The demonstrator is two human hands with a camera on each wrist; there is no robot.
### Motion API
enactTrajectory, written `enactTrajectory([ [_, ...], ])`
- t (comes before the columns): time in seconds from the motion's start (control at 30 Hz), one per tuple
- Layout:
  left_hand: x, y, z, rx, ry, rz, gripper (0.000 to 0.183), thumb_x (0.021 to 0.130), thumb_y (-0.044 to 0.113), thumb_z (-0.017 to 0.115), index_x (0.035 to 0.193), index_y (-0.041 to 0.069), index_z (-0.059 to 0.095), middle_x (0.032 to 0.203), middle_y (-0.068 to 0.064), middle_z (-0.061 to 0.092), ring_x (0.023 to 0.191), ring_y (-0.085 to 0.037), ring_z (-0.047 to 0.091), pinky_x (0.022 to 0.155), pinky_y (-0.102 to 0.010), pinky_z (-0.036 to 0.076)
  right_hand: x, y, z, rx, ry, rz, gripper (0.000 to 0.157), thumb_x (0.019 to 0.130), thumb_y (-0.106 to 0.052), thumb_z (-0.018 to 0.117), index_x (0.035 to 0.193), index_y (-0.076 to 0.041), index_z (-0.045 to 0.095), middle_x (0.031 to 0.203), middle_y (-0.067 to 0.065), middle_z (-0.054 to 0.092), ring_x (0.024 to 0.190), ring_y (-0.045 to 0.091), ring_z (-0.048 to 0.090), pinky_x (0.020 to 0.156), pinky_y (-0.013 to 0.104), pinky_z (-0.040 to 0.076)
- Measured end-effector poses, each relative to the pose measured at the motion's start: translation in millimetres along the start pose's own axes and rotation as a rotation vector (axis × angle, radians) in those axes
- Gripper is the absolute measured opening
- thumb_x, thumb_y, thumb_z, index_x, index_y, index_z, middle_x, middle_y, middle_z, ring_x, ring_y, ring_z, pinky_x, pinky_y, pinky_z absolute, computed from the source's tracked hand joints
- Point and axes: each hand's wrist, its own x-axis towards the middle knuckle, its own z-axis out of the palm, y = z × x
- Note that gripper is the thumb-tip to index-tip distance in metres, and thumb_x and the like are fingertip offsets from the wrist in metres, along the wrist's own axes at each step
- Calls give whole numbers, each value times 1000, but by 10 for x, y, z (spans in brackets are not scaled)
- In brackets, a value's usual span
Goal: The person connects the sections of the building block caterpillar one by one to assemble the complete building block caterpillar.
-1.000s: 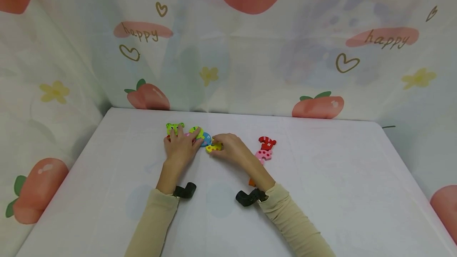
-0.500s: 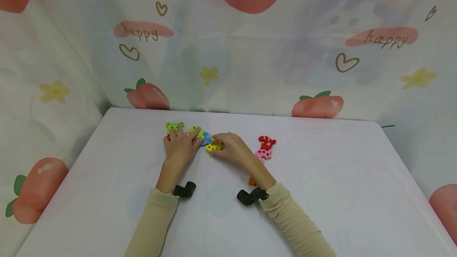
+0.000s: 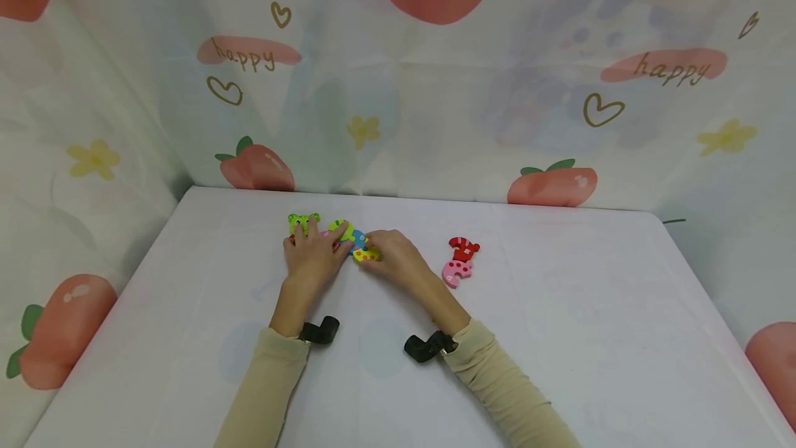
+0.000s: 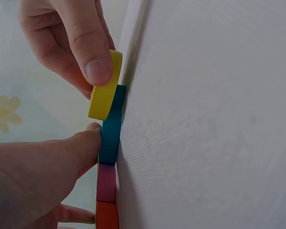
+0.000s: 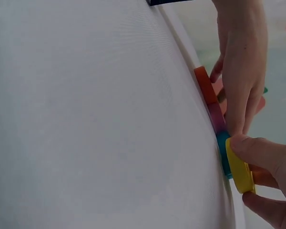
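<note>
My left hand lies with spread fingers over a row of colourful toy puzzle pieces. In the row are a green animal-face piece, a striped lime piece, a blue piece and, in the left wrist view, a pink piece and an orange-red piece. Between thumb and fingers my right hand pinches a yellow spotted puzzle piece. Both wrist views show this yellow piece tilted and raised a little from the table, overlapping the blue piece's end. Fingers hide parts of the row.
A red striped piece and a pink spotted piece lie touching, right of my right hand. The white-covered table meets a printed cloth backdrop at the back. Each wrist carries a black camera mount.
My right hand has shifted slightly left with the yellow piece, closer over the blue one. An orange piece near the right forearm is now hidden. My left hand stays on the row.
</note>
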Motion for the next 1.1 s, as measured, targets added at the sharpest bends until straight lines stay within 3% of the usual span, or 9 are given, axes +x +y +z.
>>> enactTrajectory([
  [0.13,-2,-14,-5,1,5,0,52,97,59,42,145,41,42,154,-22,31,137,-45,31,101,-63,35,6,-33,31,-33,24,-9,32,83,-24,77,104,-1,70,118,14,70,106,29,64,93,38,52],
  [0.27,-9,-22,-6,-4,0,-1,52,96,59,43,145,40,41,154,-22,30,137,-45,30,102,-63,34,9,-27,56,-44,-14,3,33,84,-26,76,104,-1,71,119,14,70,107,30,64,94,38,52],
  [0.53,-18,-9,-14,-5,6,2,52,97,58,42,145,39,42,154,-23,29,137,-45,30,102,-63,34,14,13,-27,135,-113,103,38,88,-20,72,119,0,67,130,14,64,123,31,57,108,42,45],
  [0.77,-2,-2,11,8,8,-14,52,96,59,42,145,41,41,155,-22,29,138,-44,30,102,-63,34,12,18,-39,113,-110,83,42,87,-21,73,122,1,65,129,16,64,121,31,58,105,40,48],
  [0.97,30,-5,26,-32,-34,-12,54,97,58,43,147,38,39,157,-26,24,141,-49,23,105,-66,30,8,34,-12,66,-92,75,44,87,-23,74,122,1,65,129,15,65,120,30,59,105,40,47],
  [1.1,-25,76,17,5,8,-2,51,100,51,40,148,34,38,155,-30,23,140,-52,22,106,-65,29,4,35,-7,71,-84,77,43,86,-22,74,121,1,65,128,16,65,118,30,60,104,41,47],
])
